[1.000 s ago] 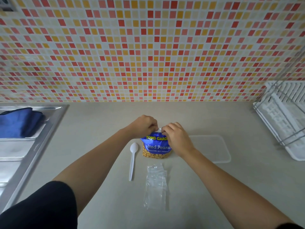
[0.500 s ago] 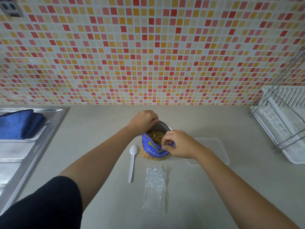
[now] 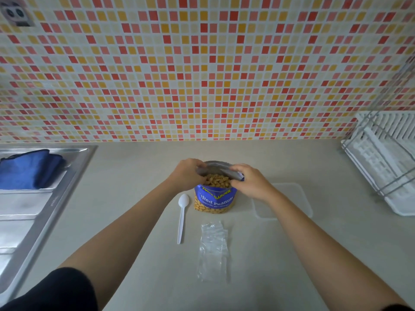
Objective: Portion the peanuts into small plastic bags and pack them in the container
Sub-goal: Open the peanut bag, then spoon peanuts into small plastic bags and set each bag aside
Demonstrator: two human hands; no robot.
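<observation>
Blue foil packet of salted peanuts [image 3: 214, 199] stands upright on the beige countertop [image 3: 314, 254], centre of view, its mouth held wide; tan peanuts [image 3: 217, 179] are visible inside at the top and through the clear band at the base. Left hand [image 3: 187, 175] grips the left rim of the mouth, fingers curled over the edge. Right hand [image 3: 252, 184] pinches the right rim, with a silver flap of foil folded under the thumb and fingertips; I cannot tell how the other fingers lie. White plastic spoon [image 3: 182, 217] lies flat just left of the packet, bowl toward the wall, not touching it. Small clear plastic bags [image 3: 213, 250] lie flat in a crinkled stack on the near side of the packet, apart from it. Translucent rectangular plastic container [image 3: 292, 198] sits to the right of the packet, partly hidden by the right wrist. Stainless steel sink [image 3: 45, 209] at far left carries a folded blue cloth [image 3: 29, 169]. White dish rack [image 3: 386, 158] at far right. Mosaic tile wall [image 3: 202, 75] behind.
</observation>
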